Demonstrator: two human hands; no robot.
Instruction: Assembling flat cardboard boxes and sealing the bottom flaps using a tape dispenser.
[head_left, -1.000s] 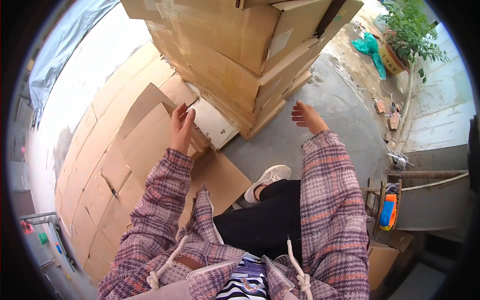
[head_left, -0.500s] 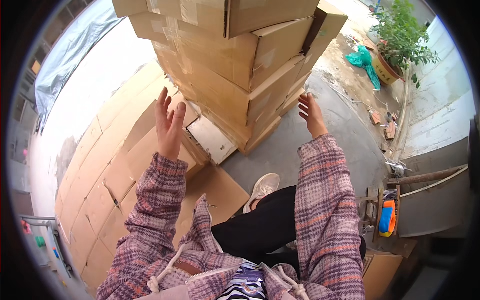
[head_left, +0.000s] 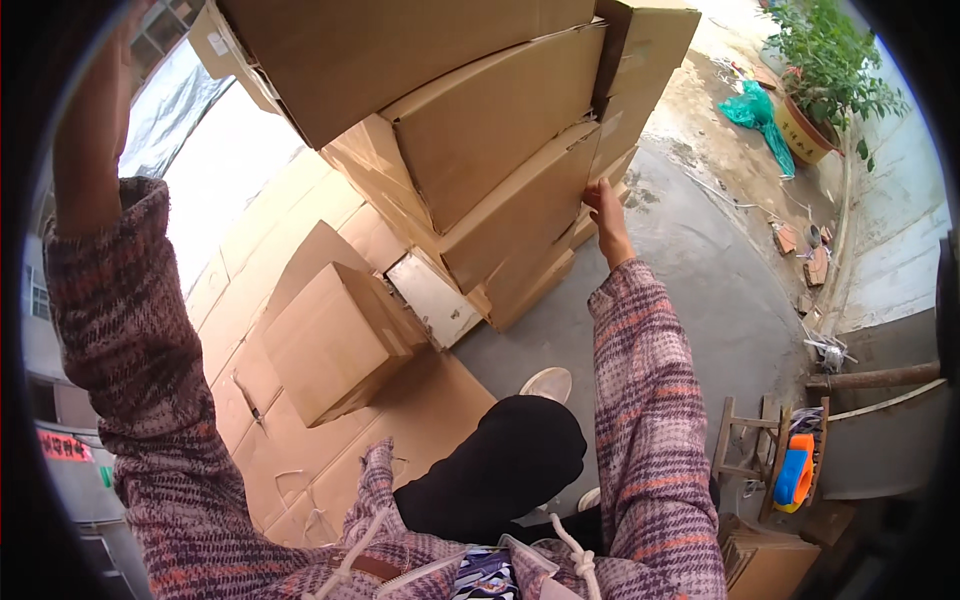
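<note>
A tall stack of brown cardboard boxes (head_left: 500, 130) stands in front of me. The topmost box (head_left: 400, 50) overhangs the box below, its near corner pointing toward me. My left hand (head_left: 95, 120) is raised at the upper left, to the left of that top box and apart from it; its fingers stretch upward and are partly lost in the dark rim. Beside the stack's right side, my right hand (head_left: 610, 222) has loosely bent fingers, with fingertips at a box edge; whether they touch it I cannot tell. Neither hand visibly holds anything.
A smaller box (head_left: 335, 345) stands left of the stack on flattened cardboard (head_left: 400, 450). Grey concrete floor (head_left: 690, 290) lies to the right. Farther right are a potted plant (head_left: 805, 130), a green plastic bag (head_left: 755, 115) and a wooden stool (head_left: 740, 450) with blue and orange tape rolls.
My left hand has swung up and left, away from the stack's front. My right hand has stayed near the stack's right side. The view has shifted, and the top box's near face now looks larger.
</note>
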